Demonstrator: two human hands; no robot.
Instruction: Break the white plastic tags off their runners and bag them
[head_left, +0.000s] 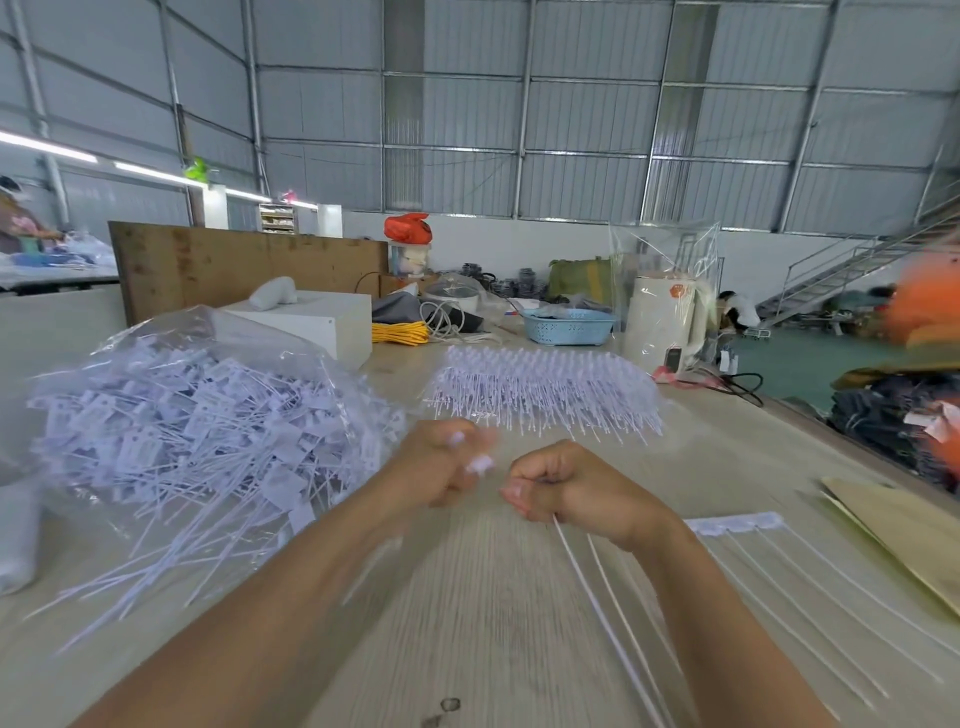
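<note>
**A:** From the head camera, what is each hand doing?

**B:** The right hand (574, 491) is curled tight round a few thin white plastic tag stems (597, 577), which trail back toward the body. The left hand (441, 467) is blurred; its fingers look pinched on a small white plastic tag head (479, 464), just beside the right fist.

**A:** So this is the snap?

**B:** I judge so. Keep the fists close together and twist sharply, so the break falls at the runner and not along a stem.

**A:** And the rest?

**B:** Loose tags fill the clear plastic bag (197, 415) on the left of the pale wooden table (467, 623). An unbroken white comb-like runner strip (737, 522) lies right of the right wrist, and a white stack of runners (545, 389) sits beyond the hands.
</note>
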